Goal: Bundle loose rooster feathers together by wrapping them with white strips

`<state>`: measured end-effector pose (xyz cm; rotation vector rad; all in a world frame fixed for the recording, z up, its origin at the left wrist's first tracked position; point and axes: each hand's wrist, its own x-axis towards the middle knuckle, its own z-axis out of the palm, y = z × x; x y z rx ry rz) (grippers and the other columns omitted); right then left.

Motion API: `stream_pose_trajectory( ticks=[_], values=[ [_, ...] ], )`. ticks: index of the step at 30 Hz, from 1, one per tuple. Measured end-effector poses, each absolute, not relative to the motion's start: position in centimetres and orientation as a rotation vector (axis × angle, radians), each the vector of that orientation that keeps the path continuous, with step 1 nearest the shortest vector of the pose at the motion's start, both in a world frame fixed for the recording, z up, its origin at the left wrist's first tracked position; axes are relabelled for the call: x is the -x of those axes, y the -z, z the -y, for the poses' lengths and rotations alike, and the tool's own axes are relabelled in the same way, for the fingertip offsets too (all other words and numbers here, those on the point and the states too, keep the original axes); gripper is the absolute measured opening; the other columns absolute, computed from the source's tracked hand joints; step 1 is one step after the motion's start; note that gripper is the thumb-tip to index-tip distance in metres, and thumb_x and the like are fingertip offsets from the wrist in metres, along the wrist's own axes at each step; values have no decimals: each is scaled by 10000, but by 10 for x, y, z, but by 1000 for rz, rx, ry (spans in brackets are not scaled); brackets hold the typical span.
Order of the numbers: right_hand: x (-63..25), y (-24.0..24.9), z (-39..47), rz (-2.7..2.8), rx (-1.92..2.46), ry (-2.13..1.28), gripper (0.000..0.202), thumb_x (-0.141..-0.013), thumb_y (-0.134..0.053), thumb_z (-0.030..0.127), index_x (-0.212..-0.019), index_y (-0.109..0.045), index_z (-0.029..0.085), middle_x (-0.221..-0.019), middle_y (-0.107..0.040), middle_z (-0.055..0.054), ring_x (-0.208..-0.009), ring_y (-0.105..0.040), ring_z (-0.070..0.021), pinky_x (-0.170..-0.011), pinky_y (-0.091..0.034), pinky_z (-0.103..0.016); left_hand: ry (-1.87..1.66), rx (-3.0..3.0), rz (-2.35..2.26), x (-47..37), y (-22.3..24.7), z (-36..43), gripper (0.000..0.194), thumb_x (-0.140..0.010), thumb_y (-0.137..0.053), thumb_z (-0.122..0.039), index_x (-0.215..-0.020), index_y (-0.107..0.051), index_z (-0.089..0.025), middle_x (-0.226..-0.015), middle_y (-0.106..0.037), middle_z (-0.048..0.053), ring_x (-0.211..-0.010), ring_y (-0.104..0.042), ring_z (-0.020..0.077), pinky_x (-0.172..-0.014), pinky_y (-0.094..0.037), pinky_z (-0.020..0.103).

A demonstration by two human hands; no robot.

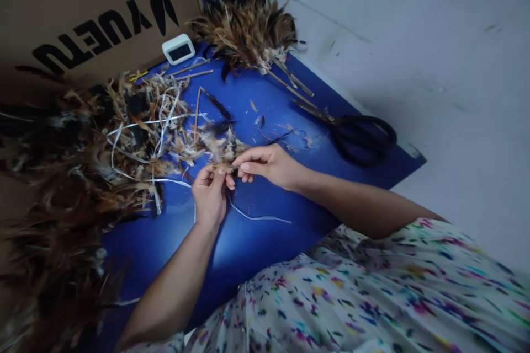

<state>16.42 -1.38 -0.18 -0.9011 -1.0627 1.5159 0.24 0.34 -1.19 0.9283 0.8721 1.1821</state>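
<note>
Near the middle of the blue table (256, 253), my two hands meet around a small feather bunch (226, 149). My left hand (210, 190) pinches it between thumb and fingers from below left. From the right, my right hand (265, 165) is closed with thumb and forefinger together at the same bunch; its exact hold is partly hidden. A thin white strip (260, 217) trails on the table below the hands. Brown and black loose feathers (83, 160) lie heaped to the left, with white ribbon strands (165, 121) across them.
Black-handled scissors (360, 135) rest at the table's right edge. A finished-looking feather bundle (252, 27) with thin sticks lies at the back. A small white digital device (179, 49) stands against a large cardboard box (99, 5).
</note>
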Motion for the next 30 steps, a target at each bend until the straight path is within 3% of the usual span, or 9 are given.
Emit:
stream_pose_trajectory(
  ticks=[11, 18, 21, 26, 30],
  values=[
    [-164, -8, 19, 1139, 994, -1395, 116, -902, -560, 287, -883, -525, 179, -724, -671, 6, -586, -621, -88, -581, -535, -240, -1154, -896, -985, -5, 10, 3, 271, -671, -841, -325, -809, -679, -158, -687, -690, 3, -486, -571, 68, -486, -464, 185],
    [-166, -16, 21, 1050, 950, -1483, 167, -895, -557, 316, -869, -435, 205, -759, -705, -15, -654, -692, -135, -554, -545, -250, -1130, -869, -996, -4, 9, 7, 258, -680, -837, -326, -825, -695, -166, -587, -652, -20, -477, -568, 69, -488, -478, 173],
    [-168, -21, 22, 1083, 1001, -1451, 156, -870, -574, 297, -851, -455, 199, -788, -696, -21, -682, -681, -137, -569, -536, -257, -1129, -879, -1001, -3, 11, 6, 240, -695, -826, -314, -827, -696, -161, -593, -657, -15, -475, -571, 72, -482, -481, 176],
    [-170, -22, 20, 1168, 1184, -1222, 126, -794, -628, 236, -742, -527, 183, -625, -557, 51, -549, -511, -63, -545, -430, -216, -1110, -927, -1000, -3, 15, 5, 237, -727, -799, -316, -843, -681, -147, -712, -711, 25, -495, -589, 84, -460, -487, 194],
    [-169, -16, 16, 1114, 1168, -1249, 160, -762, -669, 278, -743, -542, 183, -640, -590, 39, -571, -546, -80, -570, -460, -233, -1073, -968, -967, -4, 15, 4, 254, -733, -792, -332, -840, -665, -141, -702, -713, 32, -485, -595, 95, -457, -498, 207]
  ],
)
